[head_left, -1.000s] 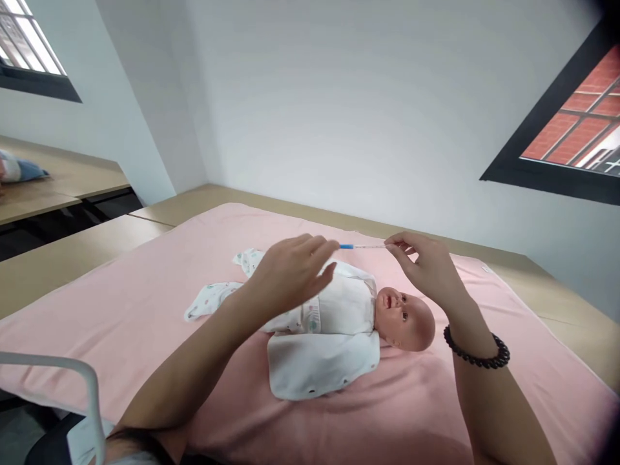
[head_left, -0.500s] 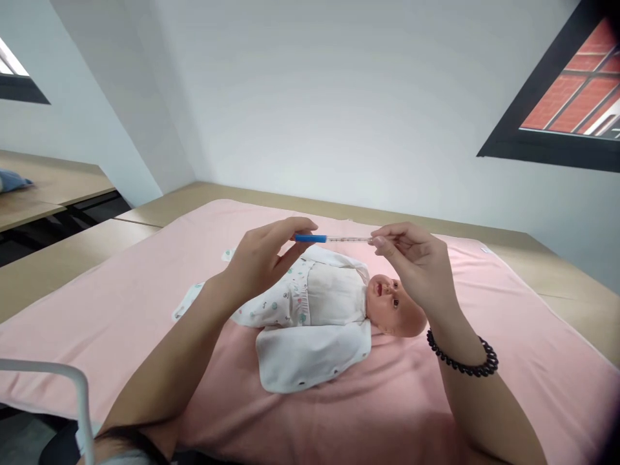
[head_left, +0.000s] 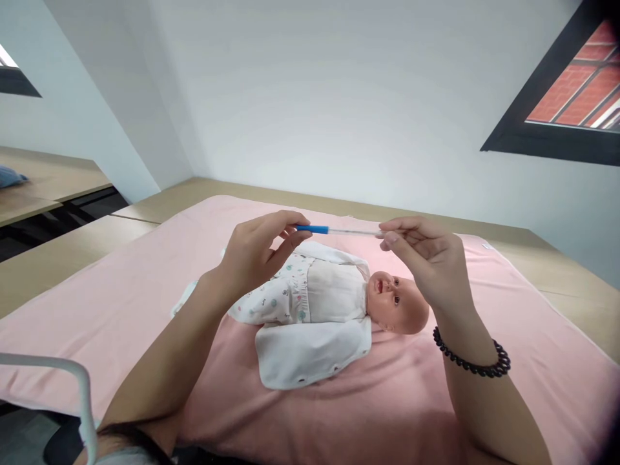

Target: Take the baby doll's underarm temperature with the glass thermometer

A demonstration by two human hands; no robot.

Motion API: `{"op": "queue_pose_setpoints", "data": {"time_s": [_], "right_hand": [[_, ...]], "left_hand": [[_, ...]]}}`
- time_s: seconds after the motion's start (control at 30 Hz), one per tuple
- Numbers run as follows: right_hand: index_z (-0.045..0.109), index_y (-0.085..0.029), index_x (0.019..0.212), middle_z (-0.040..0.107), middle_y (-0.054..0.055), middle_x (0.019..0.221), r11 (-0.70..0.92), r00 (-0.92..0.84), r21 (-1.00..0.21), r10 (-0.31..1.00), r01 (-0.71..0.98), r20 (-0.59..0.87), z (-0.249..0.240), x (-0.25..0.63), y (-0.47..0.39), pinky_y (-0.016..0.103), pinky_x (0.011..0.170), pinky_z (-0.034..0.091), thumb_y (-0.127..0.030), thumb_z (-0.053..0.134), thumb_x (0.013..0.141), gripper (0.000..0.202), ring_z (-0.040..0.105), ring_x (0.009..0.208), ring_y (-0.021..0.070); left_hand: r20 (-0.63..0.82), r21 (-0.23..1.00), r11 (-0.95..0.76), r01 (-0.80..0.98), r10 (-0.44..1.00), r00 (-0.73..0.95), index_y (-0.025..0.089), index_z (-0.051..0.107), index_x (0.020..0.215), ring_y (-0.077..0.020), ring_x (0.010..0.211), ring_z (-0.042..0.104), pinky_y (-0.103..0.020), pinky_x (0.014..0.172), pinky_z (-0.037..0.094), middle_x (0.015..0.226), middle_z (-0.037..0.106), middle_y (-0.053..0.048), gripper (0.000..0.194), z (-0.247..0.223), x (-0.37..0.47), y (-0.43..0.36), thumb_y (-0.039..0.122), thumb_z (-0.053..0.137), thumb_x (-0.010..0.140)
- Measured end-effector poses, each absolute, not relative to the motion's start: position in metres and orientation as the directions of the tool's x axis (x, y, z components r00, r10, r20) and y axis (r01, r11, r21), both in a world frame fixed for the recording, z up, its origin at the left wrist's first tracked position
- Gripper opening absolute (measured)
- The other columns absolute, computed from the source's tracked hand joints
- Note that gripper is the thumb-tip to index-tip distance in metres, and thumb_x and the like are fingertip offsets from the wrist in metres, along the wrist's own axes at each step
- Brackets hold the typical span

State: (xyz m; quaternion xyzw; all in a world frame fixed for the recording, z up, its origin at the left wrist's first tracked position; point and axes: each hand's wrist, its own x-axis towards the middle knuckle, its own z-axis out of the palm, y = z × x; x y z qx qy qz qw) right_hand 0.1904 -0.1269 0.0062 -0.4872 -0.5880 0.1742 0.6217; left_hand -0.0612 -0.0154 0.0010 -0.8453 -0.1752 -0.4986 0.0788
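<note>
Between my two hands a thin clear glass tube, like a thermometer (head_left: 353,232), lies level above a doll. Its blue cap (head_left: 314,229) is pinched between the thumb and fingers of my left hand (head_left: 259,250). The thumb and forefinger of my right hand (head_left: 426,255) grip the clear end. Below them the doll (head_left: 397,303) lies on its back on a pink blanket (head_left: 411,400), head to the right. It wears a white top (head_left: 334,290) and patterned trousers (head_left: 271,302). My left hand and forearm hide part of its legs.
The blanket covers a wooden table (head_left: 121,236) set against a pale wall. A white curved metal bar (head_left: 48,361) stands at the lower left. Another table (head_left: 48,181) with a blue item (head_left: 10,176) is at the far left.
The tube and both hands have risen slightly, and my right hand has shifted a little to the right. More of the clear tube shows between my hands, and its markings look fainter.
</note>
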Motion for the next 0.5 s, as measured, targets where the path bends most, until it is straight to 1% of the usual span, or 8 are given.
{"op": "queue_pose_setpoints", "data": {"time_s": [0.13,0.23,0.3,0.37,0.43,0.5], "right_hand": [[0.077,-0.024,0.094,0.075,0.003,0.094,0.444,0.257,-0.818,0.797,0.365,0.547,0.006,0.192,-0.126,0.031,0.079,0.062,-0.037,0.073,0.092,0.014,0.071,0.082,0.0164],[0.077,-0.023,0.09,0.075,0.003,0.087,0.432,0.238,-0.827,0.814,0.361,0.529,0.005,0.195,-0.123,0.028,0.074,0.061,-0.041,0.071,0.093,0.018,0.07,0.078,0.0154],[0.077,-0.023,0.089,0.075,0.003,0.083,0.409,0.213,-0.851,0.845,0.329,0.49,0.004,0.196,-0.121,0.027,0.072,0.06,-0.043,0.071,0.093,0.021,0.069,0.074,0.0144],[0.077,-0.023,0.093,0.076,0.003,0.083,0.363,0.173,-0.888,0.891,0.281,0.419,0.002,0.199,-0.118,0.027,0.072,0.06,-0.044,0.073,0.091,0.021,0.069,0.073,0.0142],[0.077,-0.023,0.097,0.076,0.004,0.085,0.307,0.138,-0.918,0.927,0.25,0.348,0.001,0.204,-0.115,0.029,0.074,0.06,-0.043,0.077,0.087,0.023,0.07,0.076,0.0153],[0.077,-0.023,0.096,0.077,0.005,0.087,0.294,0.178,-0.924,0.923,0.245,0.34,0.002,0.213,-0.115,0.031,0.076,0.061,-0.04,0.082,0.082,0.022,0.071,0.079,0.0173]], "left_hand": [[0.862,0.044,-0.926,0.374,0.225,0.455,0.019,0.065,0.098,-0.0095,0.065,0.068,-0.018,0.055,0.049,0.074,0.072,0.002,0.014,0.002,-0.061,-0.017,0.029,0.057,0.102],[0.839,0.061,-0.919,0.39,0.259,0.479,0.02,0.064,0.094,-0.0089,0.058,0.064,-0.019,0.05,0.044,0.07,0.071,0.003,0.02,0.001,-0.06,-0.017,0.032,0.052,0.104],[0.827,0.081,-0.91,0.407,0.289,0.482,0.02,0.064,0.094,-0.0096,0.059,0.065,-0.019,0.05,0.044,0.069,0.071,0.003,0.022,0.0,-0.06,-0.017,0.034,0.05,0.105],[0.821,0.098,-0.907,0.41,0.307,0.482,0.02,0.064,0.097,-0.0103,0.064,0.067,-0.019,0.054,0.048,0.073,0.072,0.002,0.02,-0.002,-0.061,-0.016,0.034,0.051,0.104],[0.803,0.122,-0.908,0.401,0.327,0.498,0.02,0.063,0.104,-0.0109,0.071,0.069,-0.02,0.061,0.053,0.083,0.074,0.001,0.017,-0.003,-0.062,-0.014,0.034,0.053,0.104],[0.766,0.16,-0.902,0.401,0.369,0.526,0.021,0.061,0.114,-0.0119,0.079,0.071,-0.022,0.068,0.057,0.096,0.075,-0.001,0.018,-0.003,-0.064,-0.013,0.033,0.054,0.103]]}}
